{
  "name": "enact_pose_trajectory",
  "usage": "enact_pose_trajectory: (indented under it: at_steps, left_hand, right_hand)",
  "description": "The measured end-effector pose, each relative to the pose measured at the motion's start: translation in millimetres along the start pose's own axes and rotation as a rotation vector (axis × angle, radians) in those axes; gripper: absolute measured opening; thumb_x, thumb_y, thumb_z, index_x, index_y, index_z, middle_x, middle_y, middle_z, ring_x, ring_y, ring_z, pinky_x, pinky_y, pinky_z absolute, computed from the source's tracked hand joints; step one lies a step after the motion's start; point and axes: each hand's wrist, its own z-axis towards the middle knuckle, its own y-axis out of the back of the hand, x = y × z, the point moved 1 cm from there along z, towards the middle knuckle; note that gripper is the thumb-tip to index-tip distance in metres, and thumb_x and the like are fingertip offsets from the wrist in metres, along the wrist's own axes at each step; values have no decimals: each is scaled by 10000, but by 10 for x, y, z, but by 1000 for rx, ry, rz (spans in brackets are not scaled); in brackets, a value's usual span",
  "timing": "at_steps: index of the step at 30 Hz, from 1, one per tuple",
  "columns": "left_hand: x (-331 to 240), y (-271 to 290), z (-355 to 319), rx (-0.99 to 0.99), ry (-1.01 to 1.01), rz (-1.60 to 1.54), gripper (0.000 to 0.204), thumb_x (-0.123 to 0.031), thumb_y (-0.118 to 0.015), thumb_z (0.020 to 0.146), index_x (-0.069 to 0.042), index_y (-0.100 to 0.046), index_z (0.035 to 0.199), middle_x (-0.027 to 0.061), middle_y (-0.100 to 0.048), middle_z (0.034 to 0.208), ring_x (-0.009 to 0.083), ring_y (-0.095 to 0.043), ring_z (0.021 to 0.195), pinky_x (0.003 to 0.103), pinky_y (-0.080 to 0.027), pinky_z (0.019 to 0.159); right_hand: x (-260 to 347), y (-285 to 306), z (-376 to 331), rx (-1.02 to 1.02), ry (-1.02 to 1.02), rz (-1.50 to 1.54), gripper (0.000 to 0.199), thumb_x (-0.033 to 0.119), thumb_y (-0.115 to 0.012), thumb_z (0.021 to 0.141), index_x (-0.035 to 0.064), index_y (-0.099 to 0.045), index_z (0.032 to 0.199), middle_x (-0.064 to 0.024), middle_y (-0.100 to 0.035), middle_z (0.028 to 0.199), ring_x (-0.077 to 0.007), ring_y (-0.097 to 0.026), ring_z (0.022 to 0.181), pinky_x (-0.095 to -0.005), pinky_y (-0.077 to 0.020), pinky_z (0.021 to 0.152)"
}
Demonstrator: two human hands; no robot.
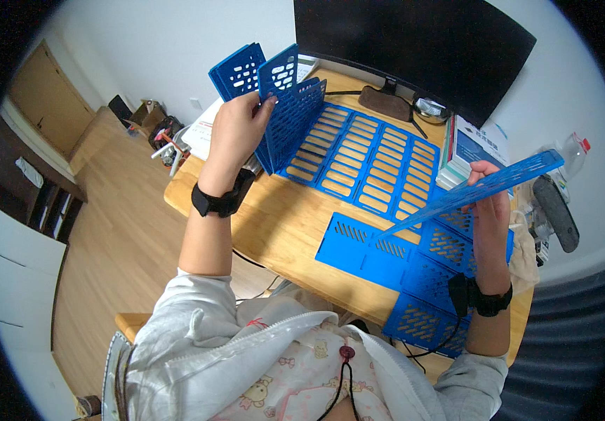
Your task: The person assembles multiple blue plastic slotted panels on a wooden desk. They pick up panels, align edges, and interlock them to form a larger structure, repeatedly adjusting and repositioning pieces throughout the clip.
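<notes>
Worn on the head, the wide fisheye view looks down and forward — over the wearer's jacket (197, 351), across the wooden desk (267, 224), to the black monitor (415, 42) — close above, with left hand (238, 128) and right hand (490, 210) both inside its round frame.

Your left hand (238, 132) grips upright blue panels (291, 121) on the desk (274, 228); your right hand (490, 214) holds a tilted blue panel (450, 201) above flat panels (366, 265), a monitor (415, 49) behind.
</notes>
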Motion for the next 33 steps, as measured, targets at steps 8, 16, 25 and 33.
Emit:
enact_pose_trajectory:
  at_steps: [8, 16, 25, 33]
  left_hand:
    - [3, 193, -17, -192, -2, -172, 307, -253, -579, 859, 16, -561, 712, 96, -434, 497, 141, -374, 447, 293, -319, 441]
    - [256, 562, -94, -317, -15, -832, 217, -247, -572, 885, -45, -647, 861, -11, -634, 749, -3, -372, 551, 166, -253, 481]
    - [475, 477, -194, -132, 231, -986, 249, -270, -558, 889, -36, -628, 939, 26, -660, 854, 23, -539, 662, 148, -389, 573]
    - [524, 473, -247, -85, 212, -996, 252, -271, -541, 898, -39, -602, 977, 51, -655, 895, 68, -586, 750, 188, -458, 669]
  right_hand:
    - [2, 39, -22, -29, -14, 57, 387, 335, -550, 881, 45, -455, 1118, 26, -461, 850, -50, -450, 687, -179, -370, 588]
    - [-98, 331, 39, -96, -10, 343, 350, 293, -479, 908, 10, -466, 1114, -3, -488, 872, -56, -469, 674, -168, -381, 564]
    - [-231, 786, -25, 187, 98, 748, 496, 316, -393, 921, -64, -348, 1235, -180, -508, 951, -243, -592, 757, -309, -530, 585]
    - [-90, 1200, 373, 884, -901, 1005, 534, 413, -189, 938, 28, -521, 1101, -274, -521, 1122, -383, -548, 984, -560, -436, 848]
